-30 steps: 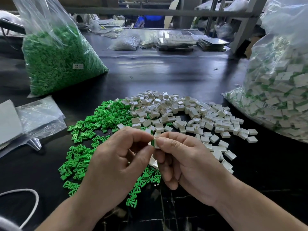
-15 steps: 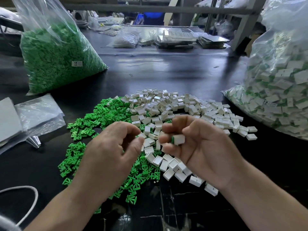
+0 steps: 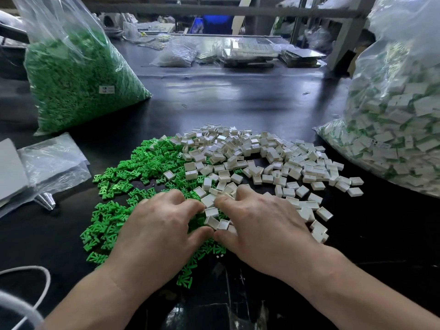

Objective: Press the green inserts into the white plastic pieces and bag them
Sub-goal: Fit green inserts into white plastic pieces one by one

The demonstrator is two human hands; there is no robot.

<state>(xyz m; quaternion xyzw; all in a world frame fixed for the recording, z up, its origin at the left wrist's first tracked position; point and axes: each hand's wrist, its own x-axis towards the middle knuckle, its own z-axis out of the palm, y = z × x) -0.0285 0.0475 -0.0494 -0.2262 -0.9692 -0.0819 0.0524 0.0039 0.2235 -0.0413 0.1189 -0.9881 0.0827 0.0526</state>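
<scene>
Though the bag (image 3: 392, 129) at right looks well filled, you've got heaps of loose inserts (image 3: 142, 167) and whites (image 3: 273, 160) mid-frame; left hand (image 3: 162, 225) and right hand (image 3: 264, 225) lie spread over them.

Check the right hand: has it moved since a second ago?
Yes. The right hand has dropped from above the pile of white pieces onto its near edge, fingers spread on the pieces, next to the left hand.

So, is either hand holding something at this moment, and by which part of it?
No hold shows. The left hand lies palm down on the green inserts, the right hand on the white pieces, fingers spread. Under the palms is hidden.
</scene>
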